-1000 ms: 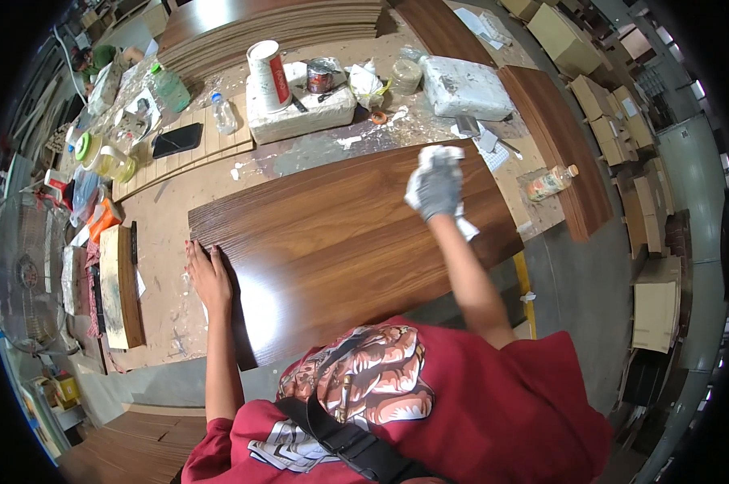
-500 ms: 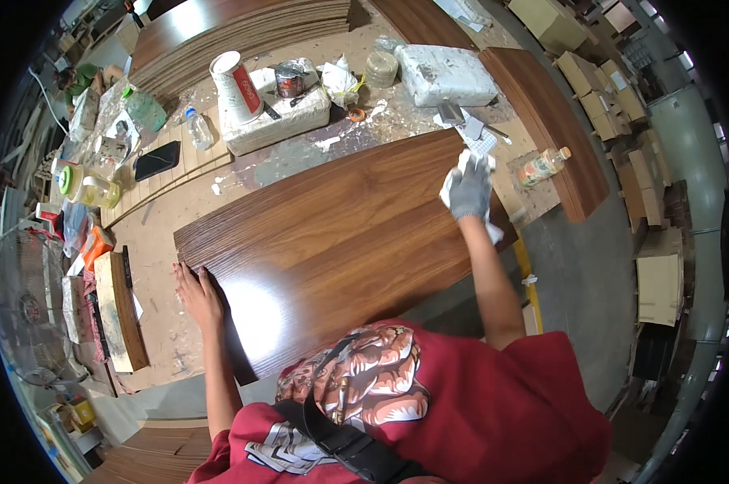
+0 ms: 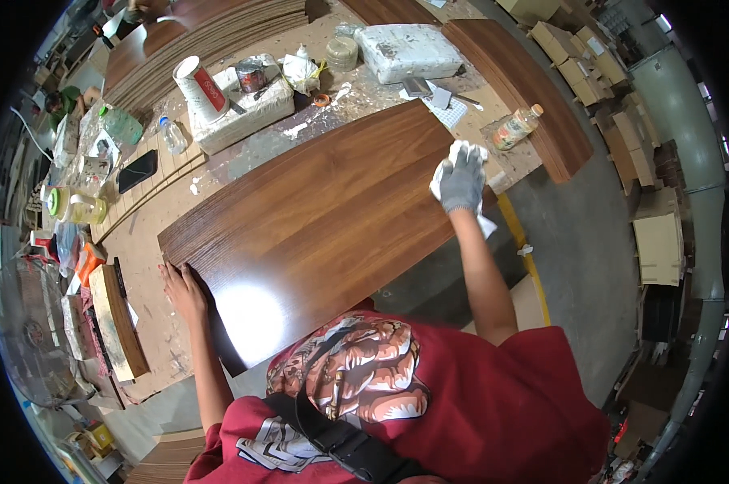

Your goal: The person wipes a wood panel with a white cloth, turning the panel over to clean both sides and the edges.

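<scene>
A dark brown wood-grain panel (image 3: 324, 194) lies flat on the workbench, its near side overhanging the edge. My bare left hand (image 3: 184, 292) rests at the panel's left end with its fingers stretched out. On my right hand (image 3: 463, 182) is a grey glove. That hand presses a bunched white cloth (image 3: 443, 179) against the panel's right end, near its near corner. Part of the cloth hangs below the wrist. A clear bottle with an orange cap (image 3: 516, 129) lies beyond my right hand, next to a stack of narrow brown boards (image 3: 542, 105).
Across the bench's far side stand a white foam block (image 3: 247, 117) carrying a large paper cup (image 3: 202, 90) and a can (image 3: 252, 78), and a wrapped white block (image 3: 409, 52). A phone (image 3: 138, 171) lies at left. A fan (image 3: 34, 331) stands beyond the bench's left edge.
My right hand has moved with the cloth toward the panel's near right corner. My left hand stays at the left end. The whole view has shifted slightly.
</scene>
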{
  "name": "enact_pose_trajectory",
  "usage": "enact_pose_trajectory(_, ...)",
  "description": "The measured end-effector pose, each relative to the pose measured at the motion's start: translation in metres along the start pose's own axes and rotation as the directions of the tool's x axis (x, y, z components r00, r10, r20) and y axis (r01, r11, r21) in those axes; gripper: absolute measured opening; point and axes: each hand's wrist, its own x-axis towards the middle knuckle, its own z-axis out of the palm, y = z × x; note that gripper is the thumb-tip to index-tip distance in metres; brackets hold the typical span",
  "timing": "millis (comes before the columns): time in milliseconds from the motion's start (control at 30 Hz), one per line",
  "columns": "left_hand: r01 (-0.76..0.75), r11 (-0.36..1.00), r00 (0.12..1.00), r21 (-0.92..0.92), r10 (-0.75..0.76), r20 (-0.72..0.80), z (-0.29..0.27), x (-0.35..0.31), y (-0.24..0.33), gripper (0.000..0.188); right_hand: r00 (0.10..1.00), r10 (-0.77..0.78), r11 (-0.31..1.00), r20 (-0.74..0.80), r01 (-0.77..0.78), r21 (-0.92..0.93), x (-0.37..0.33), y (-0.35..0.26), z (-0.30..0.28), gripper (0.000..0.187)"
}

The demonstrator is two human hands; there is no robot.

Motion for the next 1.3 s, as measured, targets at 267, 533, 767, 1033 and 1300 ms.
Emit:
enact_pose_trajectory(267,-0.102,0.990,0.991,-0.095,0.093,-0.093,0.017,0.012,-0.019,0.056,0.756,-0.637,0.739,0.149,0.544,0.397,-0.181,-0.130,-0.098,0.057)
enact_pose_trajectory(533,-0.148,0.727,0.978,-0.671,0.007,-0.208,-0.054,-0.061,-0.043,0.039,0.960,-0.259,0.962,-0.104,0.247,-0.115,-0.062,0.079,-0.020,0.052)
enact_pose_trajectory(767,0.111,0.605,0.922,-0.789,-0.360,-0.146,-0.079,-0.153,-0.114,0.037,0.630,-0.743,0.577,0.224,0.774,-0.262,-0.226,-0.125,-0.084,0.060)
enact_pose_trajectory(1033,-0.016,0.440,0.918,-0.898,-0.350,-0.188,-0.100,-0.160,-0.116,0.036,-0.019,-1.000,-0.028,-0.020,0.688,0.725,-0.349,-0.323,-0.126,0.059)
enact_pose_trajectory(1300,0.110,0.583,0.928,-0.805,-0.350,-0.126,-0.100,-0.155,-0.118,0.033,0.494,-0.791,0.216,-0.361,0.778,0.590,-0.278,-0.427,-0.073,0.039)
